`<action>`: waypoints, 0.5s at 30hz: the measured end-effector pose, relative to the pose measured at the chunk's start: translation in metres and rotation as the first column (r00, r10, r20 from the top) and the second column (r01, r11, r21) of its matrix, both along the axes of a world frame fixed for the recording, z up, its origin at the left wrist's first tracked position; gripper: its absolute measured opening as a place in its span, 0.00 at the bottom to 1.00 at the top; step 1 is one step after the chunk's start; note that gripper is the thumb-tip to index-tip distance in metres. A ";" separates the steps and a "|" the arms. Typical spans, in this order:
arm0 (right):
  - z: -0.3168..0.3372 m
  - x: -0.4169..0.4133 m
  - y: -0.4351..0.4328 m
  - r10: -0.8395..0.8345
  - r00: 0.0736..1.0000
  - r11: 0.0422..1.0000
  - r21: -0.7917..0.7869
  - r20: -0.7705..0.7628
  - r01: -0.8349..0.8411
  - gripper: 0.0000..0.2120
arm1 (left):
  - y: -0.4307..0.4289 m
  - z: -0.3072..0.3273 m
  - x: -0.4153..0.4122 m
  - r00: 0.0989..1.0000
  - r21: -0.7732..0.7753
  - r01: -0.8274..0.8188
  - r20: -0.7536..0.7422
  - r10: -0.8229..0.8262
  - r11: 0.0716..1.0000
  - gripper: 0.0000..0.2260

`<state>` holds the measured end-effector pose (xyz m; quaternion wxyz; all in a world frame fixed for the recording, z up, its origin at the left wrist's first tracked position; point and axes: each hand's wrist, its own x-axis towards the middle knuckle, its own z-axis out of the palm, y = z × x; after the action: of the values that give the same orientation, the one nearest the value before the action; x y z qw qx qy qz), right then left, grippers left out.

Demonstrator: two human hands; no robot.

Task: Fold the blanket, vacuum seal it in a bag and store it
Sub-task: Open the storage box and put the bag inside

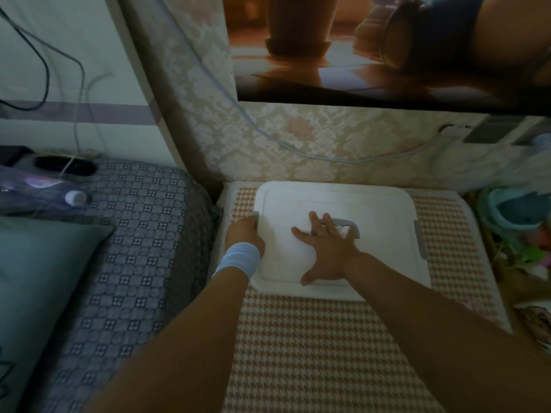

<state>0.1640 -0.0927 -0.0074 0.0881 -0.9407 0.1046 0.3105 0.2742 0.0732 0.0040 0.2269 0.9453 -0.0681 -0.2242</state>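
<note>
Both forearms reach over a houndstooth cover. On it the left hand, in a pale blue wristband, curls its fingers round the left edge of the white lid. To its right, the right hand lies flat on the lid's middle, fingers spread wide, fingertips over the grey handle. Well left of the left hand and farther back, a clear plastic bag rests on a checked bedspread.
</note>
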 end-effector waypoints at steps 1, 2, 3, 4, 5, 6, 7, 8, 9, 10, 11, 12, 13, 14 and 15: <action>0.000 0.000 0.000 0.001 1.000 1.000 -0.001 0.002 -0.001 0.60 | 0.000 0.000 -0.001 1.000 -0.003 0.004 0.008 -0.004 1.000 0.22; -0.001 -0.001 0.001 0.002 1.000 1.000 -0.001 0.004 -0.002 0.60 | 0.001 -0.002 -0.003 1.000 0.004 0.021 0.003 -0.021 1.000 0.23; -0.001 -0.002 0.001 0.001 1.000 1.000 0.001 0.009 -0.001 0.60 | 0.001 -0.002 -0.006 0.998 0.028 0.057 0.000 -0.057 0.998 0.25; -0.001 -0.003 0.002 0.001 1.000 1.000 0.008 0.018 -0.001 0.60 | 0.001 -0.001 -0.009 0.994 0.068 0.109 -0.005 -0.108 0.992 0.27; 0.000 -0.007 0.000 -0.009 0.999 1.000 0.018 0.033 0.009 0.60 | -0.003 0.002 -0.016 0.983 0.125 0.182 -0.010 -0.182 0.975 0.29; 0.000 -0.010 0.001 -0.020 0.998 0.999 0.032 0.053 0.018 0.59 | -0.008 0.006 -0.023 0.967 0.191 0.251 -0.010 -0.254 0.949 0.32; 0.001 -0.016 0.000 -0.040 0.996 0.998 0.043 0.079 0.037 0.59 | -0.014 0.010 -0.032 0.942 0.250 0.327 -0.005 -0.336 0.912 0.34; 0.004 -0.024 -0.003 -0.069 0.991 0.997 0.046 0.113 0.064 0.57 | -0.021 0.015 -0.039 0.902 0.279 0.412 0.011 -0.432 0.868 0.34; 0.005 -0.034 -0.007 -0.104 0.984 0.994 0.040 0.146 0.099 0.56 | -0.028 0.017 -0.045 0.848 0.274 0.504 0.020 -0.529 0.819 0.34; 0.008 -0.046 -0.015 -0.146 0.975 0.989 0.031 0.167 0.143 0.56 | -0.035 0.019 -0.051 0.788 0.252 0.592 0.017 -0.616 0.765 0.34; 0.010 -0.061 -0.025 -0.184 0.969 0.983 0.020 0.163 0.183 0.57 | -0.041 0.019 -0.058 0.728 0.237 0.666 -0.002 -0.685 0.707 0.36; 0.011 -0.076 -0.036 -0.201 0.971 0.979 -0.001 0.131 0.203 0.59 | -0.046 0.017 -0.064 0.672 0.246 0.723 -0.031 -0.740 0.646 0.40; 0.012 -0.094 -0.050 -0.199 0.977 0.979 -0.030 0.082 0.202 0.62 | -0.052 0.014 -0.072 0.621 0.278 0.763 -0.066 -0.781 0.583 0.46; 0.011 -0.110 -0.063 -0.188 0.982 0.980 -0.057 0.031 0.190 0.64 | -0.056 0.009 -0.078 0.581 0.321 0.788 -0.105 -0.807 0.526 0.51; 0.010 -0.126 -0.073 -0.192 0.981 0.979 -0.074 -0.003 0.191 0.65 | -0.059 0.004 -0.084 0.552 0.364 0.801 -0.140 -0.822 0.475 0.54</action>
<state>0.0378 -0.1658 0.0024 0.0825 -0.9273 0.2066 0.3010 0.1905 0.0144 0.0080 -0.0994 0.8301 -0.4672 -0.2878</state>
